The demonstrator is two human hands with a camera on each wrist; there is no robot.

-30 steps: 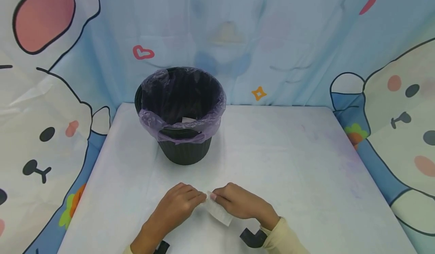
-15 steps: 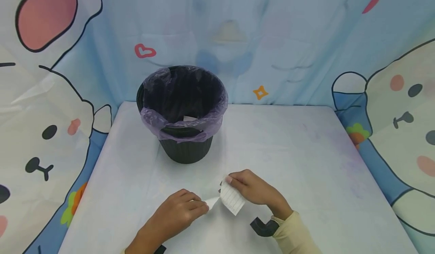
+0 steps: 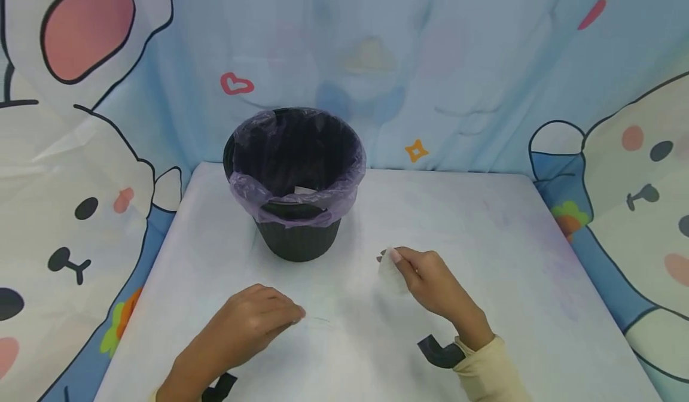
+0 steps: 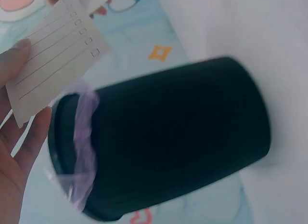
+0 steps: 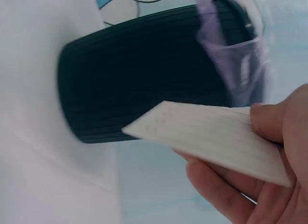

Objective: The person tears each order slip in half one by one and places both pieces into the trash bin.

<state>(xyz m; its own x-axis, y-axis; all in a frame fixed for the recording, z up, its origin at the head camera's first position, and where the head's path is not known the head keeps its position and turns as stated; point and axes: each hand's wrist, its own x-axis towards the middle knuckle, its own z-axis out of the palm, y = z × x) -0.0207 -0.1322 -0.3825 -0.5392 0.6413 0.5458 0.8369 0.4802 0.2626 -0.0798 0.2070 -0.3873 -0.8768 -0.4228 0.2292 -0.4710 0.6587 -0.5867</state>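
My left hand (image 3: 242, 324) pinches a piece of lined paper (image 4: 57, 55) with a row of small checkboxes, which is almost edge-on in the head view. Another piece of paper (image 5: 211, 137) is held between the thumb and fingers of my right hand (image 3: 436, 279), above the table to the right. The two hands are well apart. Behind them stands a dark green trash can (image 3: 298, 240), lined with a purple plastic bag (image 3: 344, 195) folded over its rim. A white scrap (image 3: 305, 190) shows inside the can.
The white-covered table (image 3: 457, 222) ends at the back against a blue printed curtain (image 3: 473, 61). Cartoon-printed cloth also hangs at both sides. A black strap piece (image 3: 441, 352) is worn on each wrist.
My hands were together on the paper and have drawn apart, each with a piece. The right hand moved right and away from me, the left hand to the left. The head view shifted slightly.
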